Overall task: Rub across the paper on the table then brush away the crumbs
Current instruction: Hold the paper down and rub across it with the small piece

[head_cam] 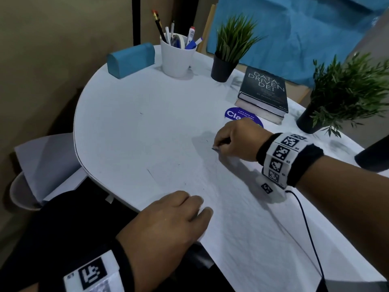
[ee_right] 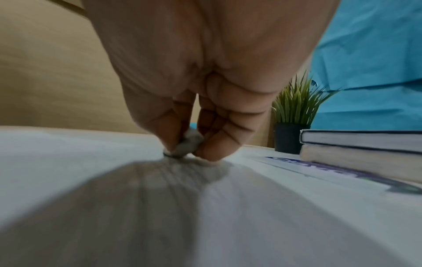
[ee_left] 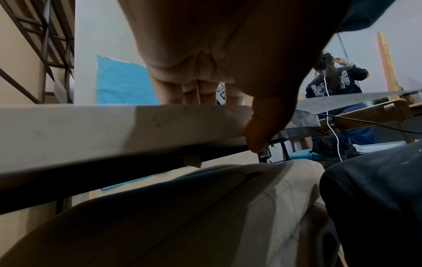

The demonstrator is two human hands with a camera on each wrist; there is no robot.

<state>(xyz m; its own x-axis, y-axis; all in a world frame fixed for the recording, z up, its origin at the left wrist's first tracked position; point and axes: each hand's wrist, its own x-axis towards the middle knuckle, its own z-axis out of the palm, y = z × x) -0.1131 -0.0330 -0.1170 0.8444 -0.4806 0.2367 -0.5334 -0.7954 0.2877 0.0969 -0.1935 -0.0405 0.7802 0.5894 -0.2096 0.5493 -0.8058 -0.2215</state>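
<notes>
The right hand (ee_right: 182,86) pinches a small, greyed eraser (ee_right: 189,144) between thumb and curled fingers, its lower edge pressed to the paper (head_cam: 231,207). In the head view this contact sits at about 2 o'clock from the left hand (head_cam: 168,220), which lies flat with straight fingers on the sheet's near edge, thumb hanging over the table (head_cam: 126,114) rim. The paper lies on the near part of the table, at roughly 7 o'clock from the stacked books (head_cam: 263,95). The rubbing step looks to be in hand; brushing is not yet begun. Next, the eraser likely needs more firm strokes while the left hand pins the sheet.
</notes>
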